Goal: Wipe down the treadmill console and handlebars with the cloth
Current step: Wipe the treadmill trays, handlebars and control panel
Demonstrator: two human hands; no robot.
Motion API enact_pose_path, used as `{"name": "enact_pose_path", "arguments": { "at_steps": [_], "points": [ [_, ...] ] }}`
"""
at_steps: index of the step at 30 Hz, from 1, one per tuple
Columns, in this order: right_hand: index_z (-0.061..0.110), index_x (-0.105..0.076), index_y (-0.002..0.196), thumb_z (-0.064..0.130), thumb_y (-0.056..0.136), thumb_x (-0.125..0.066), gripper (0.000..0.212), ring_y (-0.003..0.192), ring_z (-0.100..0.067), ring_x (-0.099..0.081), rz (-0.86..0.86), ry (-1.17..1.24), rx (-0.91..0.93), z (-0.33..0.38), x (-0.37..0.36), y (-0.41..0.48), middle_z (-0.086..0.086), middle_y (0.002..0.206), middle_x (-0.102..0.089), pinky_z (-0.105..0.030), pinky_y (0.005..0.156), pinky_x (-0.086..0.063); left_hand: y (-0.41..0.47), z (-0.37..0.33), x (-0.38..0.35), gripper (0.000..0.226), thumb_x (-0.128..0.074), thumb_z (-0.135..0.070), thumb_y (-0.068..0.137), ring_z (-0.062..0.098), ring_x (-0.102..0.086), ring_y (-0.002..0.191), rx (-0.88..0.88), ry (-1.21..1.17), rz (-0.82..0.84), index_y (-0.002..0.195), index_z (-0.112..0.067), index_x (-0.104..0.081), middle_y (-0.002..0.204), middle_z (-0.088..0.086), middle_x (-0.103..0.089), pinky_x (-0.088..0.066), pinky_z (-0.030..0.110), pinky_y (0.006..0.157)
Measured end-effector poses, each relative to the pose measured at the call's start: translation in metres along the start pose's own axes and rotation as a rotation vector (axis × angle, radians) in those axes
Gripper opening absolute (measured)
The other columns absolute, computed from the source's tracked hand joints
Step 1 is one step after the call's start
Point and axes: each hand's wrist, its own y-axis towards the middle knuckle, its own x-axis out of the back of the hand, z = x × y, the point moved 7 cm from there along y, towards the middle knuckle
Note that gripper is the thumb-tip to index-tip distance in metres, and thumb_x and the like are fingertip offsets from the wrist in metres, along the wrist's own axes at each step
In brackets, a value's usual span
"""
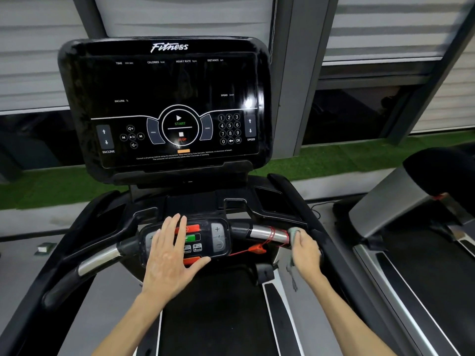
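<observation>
**Cloth on the right end of the treadmill crossbar**

The right hand (305, 250) grips a bunched cloth (293, 232) and holds it against the handlebar (264, 233), at the outer end of that bar's chrome section. The cloth is a pale grey-green. Most of it is hidden under the fingers, a crumpled wad shows at the fingertips, and a thin, frayed-looking strip hangs down below the wrist. A red cord (273, 236) is wound round the chrome just beside the cloth, and it trails down to a red clip (257, 250) hanging under the bar.

The left hand (169, 255) lies flat and wide, its fingers straight and close together and its thumb spread out to the side. It rests on the left half of the control pad (218, 237) in the middle of the bar and holds nothing. The pad is glossy black, with grey plus and minus keys on its right side. Red and green buttons show beyond the fingers.

Above stands the console (164, 98), a large glossy black panel, tilted back and unlit. It carries white printed labels, a number keypad, and a round START and STOP control in the centre. A bright reflection sits near its right edge.

The black belt (218, 304) runs under the forearms. A second treadmill (401, 201) stands to the right. Green turf (334, 158) and pale blinds (36, 47) lie behind the machines.
</observation>
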Motion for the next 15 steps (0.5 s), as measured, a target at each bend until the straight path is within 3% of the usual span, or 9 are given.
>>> {"name": "enact_pose_path", "arguments": {
  "at_steps": [3, 5, 7, 9, 12, 15],
  "points": [
    [0.013, -0.060, 0.085, 0.012, 0.093, -0.025, 0.036, 0.086, -0.024, -0.059, 0.066, -0.084, 0.303, 0.070, -0.013, -0.015, -0.004, 0.088, -0.065, -0.044, 0.102, -0.033, 0.000, 0.001, -0.002, 0.107, -0.049, -0.078, 0.076, 0.030, -0.021, 0.148, -0.004, -0.001, 0.019, 0.153, -0.008, -0.024, 0.157, 0.013, -0.028, -0.024, 0.050, 0.118],
    [0.013, -0.062, 0.089, 0.006, 0.093, -0.034, 0.029, 0.094, -0.020, -0.058, 0.144, -0.068, 0.487, 0.112, -0.026, -0.030, -0.002, 0.094, -0.066, -0.038, 0.107, -0.023, 0.001, 0.002, -0.004, 0.106, -0.043, -0.078, 0.075, 0.031, -0.022, 0.147, -0.013, 0.014, 0.031, 0.153, -0.008, -0.024, 0.157, 0.014, -0.028, -0.025, 0.051, 0.117],
    [0.018, -0.063, 0.103, 0.009, 0.096, -0.036, 0.029, 0.101, -0.014, -0.056, 0.198, -0.040, 0.560, 0.128, -0.037, -0.034, 0.003, 0.105, -0.065, -0.032, 0.108, -0.020, 0.002, 0.002, -0.004, 0.107, -0.041, -0.078, 0.074, 0.032, -0.023, 0.147, -0.021, 0.029, 0.032, 0.152, -0.007, -0.025, 0.156, 0.015, -0.029, -0.026, 0.053, 0.117],
    [0.023, -0.061, 0.101, 0.012, 0.096, -0.035, 0.029, 0.096, -0.011, -0.057, 0.201, 0.001, 0.591, 0.120, -0.032, -0.030, 0.008, 0.100, -0.064, -0.033, 0.109, -0.027, 0.002, 0.002, -0.004, 0.107, -0.041, -0.078, 0.074, 0.033, -0.025, 0.146, -0.025, 0.034, 0.030, 0.151, -0.006, -0.026, 0.155, 0.016, -0.030, -0.026, 0.054, 0.116],
    [0.012, -0.064, 0.092, 0.006, 0.092, -0.034, 0.031, 0.085, -0.022, -0.060, 0.140, 0.004, 0.483, 0.075, -0.006, -0.015, -0.003, 0.090, -0.067, -0.040, 0.089, -0.044, 0.003, 0.000, -0.003, 0.107, -0.040, -0.078, 0.074, 0.035, -0.026, 0.145, -0.032, 0.046, 0.032, 0.150, -0.004, -0.028, 0.154, 0.018, -0.031, -0.027, 0.054, 0.116],
    [0.007, -0.063, 0.116, 0.007, 0.100, -0.033, 0.034, 0.102, -0.030, -0.062, 0.168, -0.084, 0.209, 0.000, 0.011, 0.006, -0.014, 0.109, -0.067, -0.033, 0.087, -0.042, 0.002, -0.001, -0.005, 0.106, -0.039, -0.078, 0.075, 0.034, -0.025, 0.146, -0.024, 0.046, 0.049, 0.151, -0.004, -0.027, 0.155, 0.017, -0.030, -0.026, 0.054, 0.116]
  ]
}}
